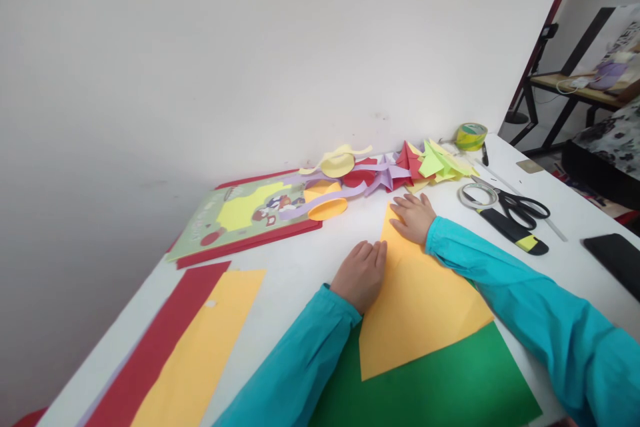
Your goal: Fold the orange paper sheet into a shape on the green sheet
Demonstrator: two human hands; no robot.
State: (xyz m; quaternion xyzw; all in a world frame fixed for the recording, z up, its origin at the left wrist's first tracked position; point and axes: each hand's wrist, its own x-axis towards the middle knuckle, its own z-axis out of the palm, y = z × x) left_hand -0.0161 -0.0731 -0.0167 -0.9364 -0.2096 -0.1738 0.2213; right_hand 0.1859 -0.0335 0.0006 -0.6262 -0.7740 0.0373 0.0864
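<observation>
Now, folded orange paper [417,303] is pressed flat on the desk [295,260].
Both the left hand [361,275] and right hand [414,217] lie flat, gripping nothing (green sheet [450,383] beneath); even pressure along the edge seems best.

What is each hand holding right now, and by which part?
Nothing is gripped. The left hand lies flat on the left edge of the orange paper; the right hand lies flat at its top corner.

folded paper [420,300] on sheet [450,387] | scissors [520,203] right | book [240,217] left-behind | tape roll [471,136] behind
</observation>
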